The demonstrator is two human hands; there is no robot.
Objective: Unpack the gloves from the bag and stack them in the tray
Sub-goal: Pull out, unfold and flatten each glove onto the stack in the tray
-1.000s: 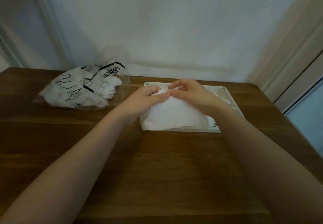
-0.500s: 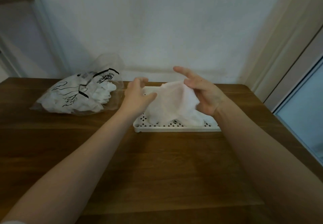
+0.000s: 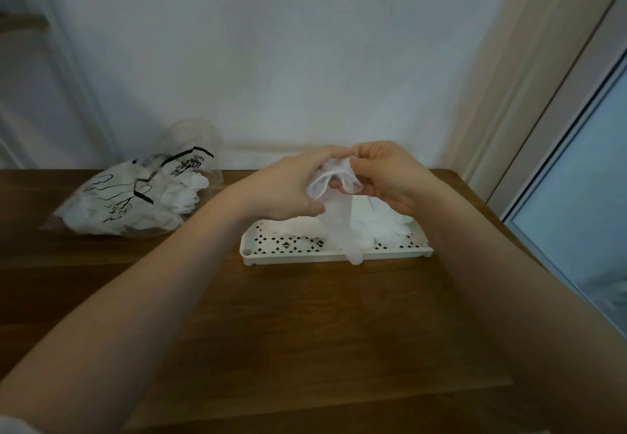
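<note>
Now: step = straightening one glove [image 3: 339,216] above tray [image 3: 339,257] | left hand [image 3: 288,193] and right hand [image 3: 390,176] pinch its cuff | bag [image 3: 135,196] left, still full | next: lay it flat on the stacked gloves [image 3: 380,226].

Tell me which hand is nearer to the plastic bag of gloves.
Left. The left hand is just right of the bag, apart from it; the right hand is farther right, above the tray.
</note>
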